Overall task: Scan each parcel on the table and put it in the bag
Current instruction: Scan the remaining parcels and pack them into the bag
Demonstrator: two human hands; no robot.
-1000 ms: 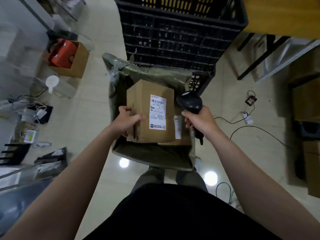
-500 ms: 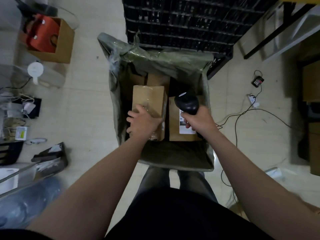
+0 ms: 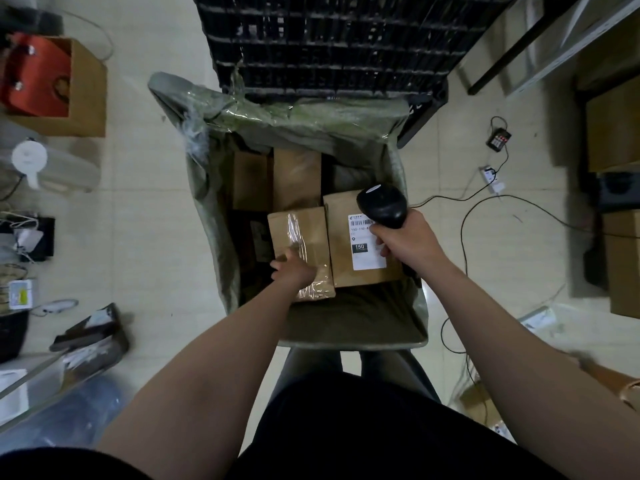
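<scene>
A green woven bag (image 3: 353, 336) stands open on the floor below me. Inside lies a brown parcel (image 3: 304, 230) sealed with clear tape, and my left hand (image 3: 294, 270) grips its near end, thumb at the left edge. To its right lies a second brown parcel (image 3: 341, 258) with a white barcode label facing up. My right hand (image 3: 407, 242) holds a black scanner (image 3: 382, 204) above that label. Two more brown parcels (image 3: 296, 178) stand at the back of the bag.
A black plastic crate (image 3: 329, 46) stands just behind the bag. Left of it is a cardboard box (image 3: 86, 95) with a red item inside. Cables (image 3: 485, 202) run over the floor at right, near stacked cardboard boxes (image 3: 620, 265).
My left hand has carried the taped parcel from above the bag down into it, laying it beside the labelled parcel. My right hand with the scanner stayed over the bag's right side.
</scene>
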